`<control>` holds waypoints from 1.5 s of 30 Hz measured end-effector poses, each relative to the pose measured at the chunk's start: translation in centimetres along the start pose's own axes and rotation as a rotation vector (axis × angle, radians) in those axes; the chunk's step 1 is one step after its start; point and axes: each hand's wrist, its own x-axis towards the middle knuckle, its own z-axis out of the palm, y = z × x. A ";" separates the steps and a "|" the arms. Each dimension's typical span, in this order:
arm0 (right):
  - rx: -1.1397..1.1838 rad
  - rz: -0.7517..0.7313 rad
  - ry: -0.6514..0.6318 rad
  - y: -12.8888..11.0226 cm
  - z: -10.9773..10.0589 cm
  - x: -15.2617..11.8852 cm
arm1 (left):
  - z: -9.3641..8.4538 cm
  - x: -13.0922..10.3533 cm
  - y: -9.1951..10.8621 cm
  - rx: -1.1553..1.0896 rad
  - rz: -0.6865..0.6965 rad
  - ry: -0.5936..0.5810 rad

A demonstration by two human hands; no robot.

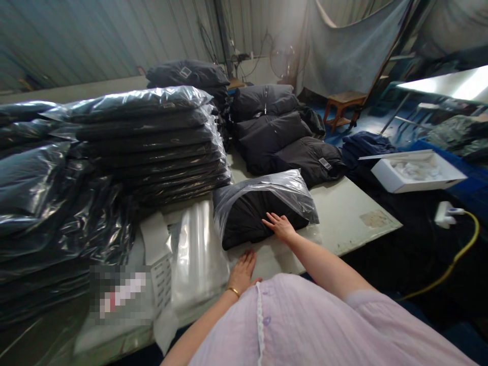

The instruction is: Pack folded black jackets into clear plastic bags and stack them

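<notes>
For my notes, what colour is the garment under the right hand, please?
Black; the garment shows best in the head view.

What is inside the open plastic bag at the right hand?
A black garment is in the bag; its near side shows at the opening, with the right hand on it. Its far side and underside are hidden.

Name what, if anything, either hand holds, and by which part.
Nothing appears gripped: the right hand rests spread on the black bundle, and the left hand lies flat in front of it.
</notes>
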 end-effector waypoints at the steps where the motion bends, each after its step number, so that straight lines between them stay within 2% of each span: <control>1: 0.003 -0.005 0.006 0.0 -0.1 0.0 | -0.6 0.0 0.0 -0.015 -0.003 0.000; 3: 0.007 -0.026 0.008 0.0 -0.1 0.0 | -2.4 0.5 0.3 -0.052 0.005 0.036; 5: 0.009 -0.046 0.003 0.0 0.0 -0.1 | -5.3 1.8 0.9 -0.072 0.068 0.146; 7: 0.005 -0.056 0.001 0.0 0.1 0.0 | -9.4 4.0 1.6 -0.014 0.178 0.330; 8: 0.001 -0.056 -0.002 0.1 0.2 0.1 | -11.6 5.5 1.9 0.035 0.188 0.430; 11: -0.005 -0.056 -0.028 0.2 0.2 0.5 | -18.0 10.3 2.0 0.156 0.048 0.685; 13: 0.003 -0.060 -0.038 0.3 0.2 0.7 | -20.8 13.0 1.4 0.202 -0.030 0.729; 15: 0.020 -0.065 -0.036 0.4 0.3 0.8 | -21.9 14.8 0.5 0.208 -0.079 0.639; 17: 0.039 -0.067 -0.021 0.5 0.4 0.7 | -21.3 15.5 -0.2 0.202 -0.077 0.499; 19: 0.051 -0.069 -0.002 0.6 0.6 0.6 | -19.7 15.4 -0.7 0.192 -0.036 0.413; 22: 0.057 -0.071 0.026 0.6 0.7 0.5 | -17.2 14.8 -1.2 0.192 -0.017 0.419; 24: 0.063 -0.076 0.035 0.6 0.7 0.4 | -16.4 14.3 -1.7 0.226 -0.047 0.414; 26: 0.069 -0.081 0.036 0.7 0.6 0.4 | -16.3 14.0 -2.3 0.278 -0.049 0.387; 29: 0.074 -0.081 0.023 0.6 0.4 0.4 | -16.9 13.4 -3.0 0.315 0.022 0.384; 33: 0.063 -0.075 -0.001 0.5 0.0 0.3 | -16.6 12.5 -2.5 0.281 0.148 0.393; 37: 0.067 -0.092 -0.002 0.6 0.1 0.1 | -13.6 11.5 -1.6 0.208 0.190 0.402; 41: 0.090 -0.083 -0.014 0.9 0.7 0.1 | -10.0 10.5 -1.7 0.158 0.191 0.418; 45: 0.108 -0.063 -0.042 0.9 1.0 -0.1 | -8.1 10.2 -2.0 0.187 0.202 0.346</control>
